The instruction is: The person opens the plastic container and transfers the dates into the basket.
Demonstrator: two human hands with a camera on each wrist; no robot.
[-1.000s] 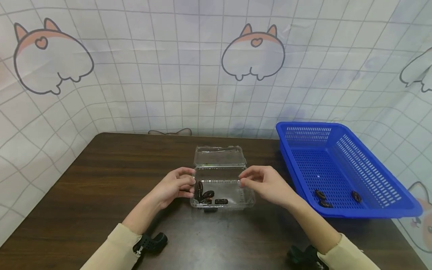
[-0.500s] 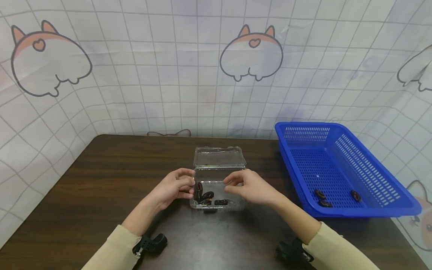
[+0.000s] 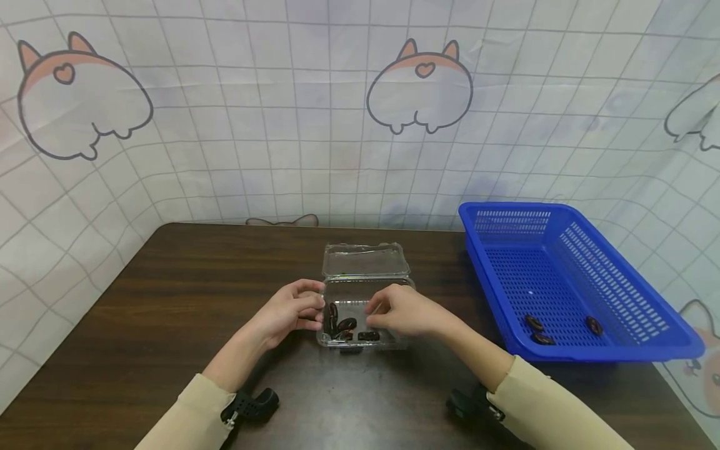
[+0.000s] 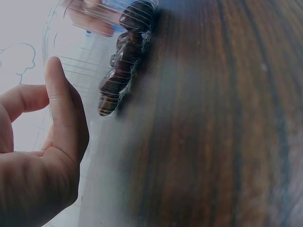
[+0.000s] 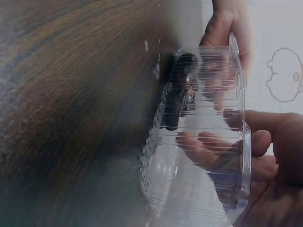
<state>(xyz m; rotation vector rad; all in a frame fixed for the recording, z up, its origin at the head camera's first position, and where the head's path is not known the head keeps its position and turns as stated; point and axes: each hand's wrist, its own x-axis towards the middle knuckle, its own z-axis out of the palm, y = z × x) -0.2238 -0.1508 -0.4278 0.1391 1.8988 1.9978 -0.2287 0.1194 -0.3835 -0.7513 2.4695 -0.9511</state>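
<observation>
An unlidded clear plastic clamshell box [image 3: 388, 306] stands on the table, its lid [image 3: 367, 259] folded back. Several dark brown, glossy oval pieces, date-like, lie in its left part, one of them [image 3: 368, 336] nearer the middle. My left hand [image 3: 289, 312] touches the box's left wall with its fingertips; the wrist view shows the thumb raised beside the plastic. Over the box's right half hangs my right hand [image 3: 407, 310], fingers loosely bent and reaching inside. Through the plastic in the right wrist view, the right fingers [image 5: 191, 146] show nothing between them.
A blue plastic basket [image 3: 484, 275] stands at the right of the table, with several similar dark pieces [image 3: 593, 325] on its floor. The dark wood table [image 3: 185, 300] ends at a white grid-patterned cloth [image 3: 270, 125] behind.
My right hand has moved left and slightly down, from the box's right edge to over its middle. The left hand, box and basket stay in place.
</observation>
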